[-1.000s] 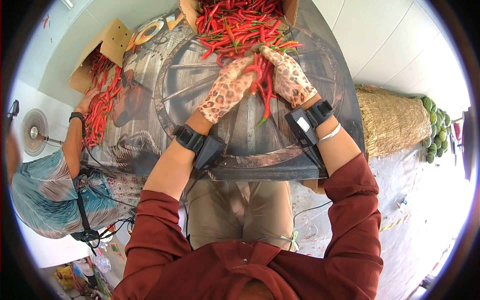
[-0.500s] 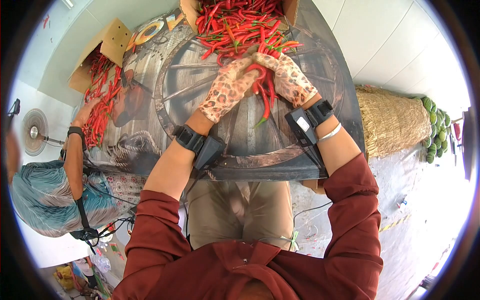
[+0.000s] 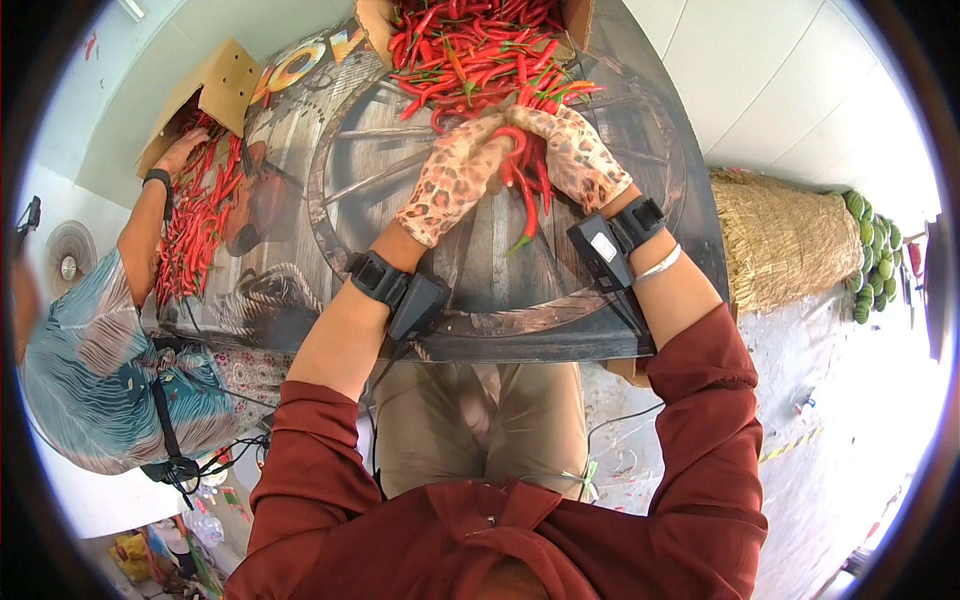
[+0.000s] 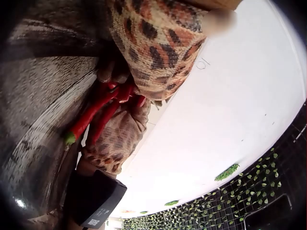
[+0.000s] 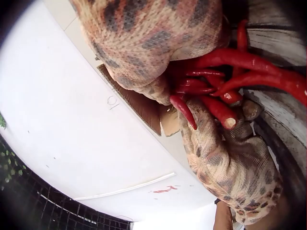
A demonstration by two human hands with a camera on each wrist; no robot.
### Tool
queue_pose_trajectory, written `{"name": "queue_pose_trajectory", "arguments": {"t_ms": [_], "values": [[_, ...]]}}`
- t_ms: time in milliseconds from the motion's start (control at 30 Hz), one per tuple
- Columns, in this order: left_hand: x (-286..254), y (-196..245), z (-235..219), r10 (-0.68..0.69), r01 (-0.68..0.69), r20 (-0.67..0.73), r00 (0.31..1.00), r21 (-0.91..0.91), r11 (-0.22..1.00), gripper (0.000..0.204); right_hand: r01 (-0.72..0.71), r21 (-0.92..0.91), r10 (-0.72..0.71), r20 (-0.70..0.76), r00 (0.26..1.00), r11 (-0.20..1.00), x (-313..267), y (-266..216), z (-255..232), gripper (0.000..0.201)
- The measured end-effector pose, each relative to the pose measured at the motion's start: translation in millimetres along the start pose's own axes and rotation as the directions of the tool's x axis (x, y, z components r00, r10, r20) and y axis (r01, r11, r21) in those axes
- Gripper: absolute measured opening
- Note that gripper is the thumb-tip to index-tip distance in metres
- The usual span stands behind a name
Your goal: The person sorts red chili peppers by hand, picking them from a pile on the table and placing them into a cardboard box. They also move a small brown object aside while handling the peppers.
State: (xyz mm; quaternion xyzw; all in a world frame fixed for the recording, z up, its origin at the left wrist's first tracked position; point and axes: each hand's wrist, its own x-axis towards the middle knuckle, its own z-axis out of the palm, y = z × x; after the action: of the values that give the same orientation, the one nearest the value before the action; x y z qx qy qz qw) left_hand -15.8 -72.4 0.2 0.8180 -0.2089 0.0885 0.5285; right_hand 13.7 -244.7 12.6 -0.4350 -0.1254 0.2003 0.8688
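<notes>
In the head view, my left hand (image 3: 455, 180) and right hand (image 3: 580, 160), both in leopard-print gloves, meet around a bunch of red chili peppers (image 3: 528, 205). Fingers of both hands curl round the bunch. Some chilies hang below the hands, one with a green tip; others stick up above the right fingers. The right wrist view shows the chilies (image 5: 240, 62) between the right glove (image 5: 148, 43) and the left glove (image 5: 235, 163), with a cut-looking pale end on one. From the left wrist, two chilies (image 4: 93, 112) slant out under the glove.
Just beyond my hands, a heap of chilies (image 3: 480, 45) spills from a cardboard box (image 3: 578, 22). At left, another person's hand (image 3: 183, 150) is at a second box (image 3: 228, 85) beside more chilies (image 3: 195, 225). The printed table's front edge (image 3: 520, 347) lies near my body.
My right fingers have drawn down a little, showing more chilies above them. The left hand stays nearly still. The other person's hand has moved from the chili pile up to the left box.
</notes>
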Motion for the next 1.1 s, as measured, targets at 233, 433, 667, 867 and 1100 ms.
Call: {"name": "queue_pose_trajectory", "arguments": {"t_ms": [233,433,667,867,1100], "values": [[2,18,0,0.049,-0.048,-0.019,0.999,0.057,0.997,0.03,0.02,0.068,-0.022,0.021,1.0,0.997,2,-1,-5,0.019],[2,4,-1,0.129,-0.126,-0.001,0.992,0.193,0.973,0.025,0.024,0.041,-0.023,-0.016,1.0,0.999,1,-2,-5,0.02],[2,0,-3,0.117,-0.119,0.023,0.993,0.217,0.969,0.026,0.054,0.041,-0.053,-0.025,0.998,0.998,6,5,-8,0.021],[6,1,0,0.043,-0.044,0.011,0.999,0.217,0.975,0.032,0.029,-0.015,-0.03,-0.076,0.997,0.999,0,-9,-3,0.021],[5,8,-1,0.096,-0.092,-0.007,0.995,0.22,0.971,0.027,0.052,-0.012,-0.053,-0.088,0.995,0.999,0,-6,-3,0.023]]}}
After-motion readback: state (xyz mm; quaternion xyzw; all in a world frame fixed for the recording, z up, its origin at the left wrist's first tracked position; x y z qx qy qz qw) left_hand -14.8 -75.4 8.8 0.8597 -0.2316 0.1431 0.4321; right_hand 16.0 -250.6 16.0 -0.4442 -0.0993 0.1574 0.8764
